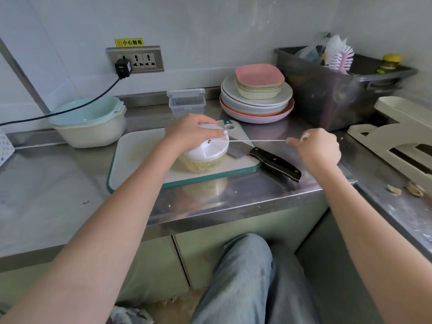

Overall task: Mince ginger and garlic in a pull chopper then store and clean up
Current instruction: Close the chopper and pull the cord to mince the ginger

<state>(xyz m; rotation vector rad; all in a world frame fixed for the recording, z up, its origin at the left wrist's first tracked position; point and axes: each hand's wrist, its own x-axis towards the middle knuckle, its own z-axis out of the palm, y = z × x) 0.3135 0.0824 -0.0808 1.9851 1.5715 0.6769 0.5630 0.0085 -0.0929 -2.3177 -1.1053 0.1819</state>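
Note:
The pull chopper [205,157], a clear bowl with a white lid, stands on the white, green-edged cutting board [138,148]. Pale yellow minced pieces fill its bowl. My left hand [189,133] presses down on the lid. My right hand [315,148] is to the right, fingers closed on the pull handle, and the white cord [257,141] runs taut from the lid to it. A black-handled knife [273,162] lies on the board's right edge, under the cord. A clear lidded storage container [186,101] stands behind the board.
Stacked pastel bowls [88,122] sit at the left, stacked plates and square dishes [257,97] at the back right. A steel bin [339,90] holds a brush. A cream rack [397,136] and garlic skins [404,189] lie at the right. A black power cable [70,108] crosses the left.

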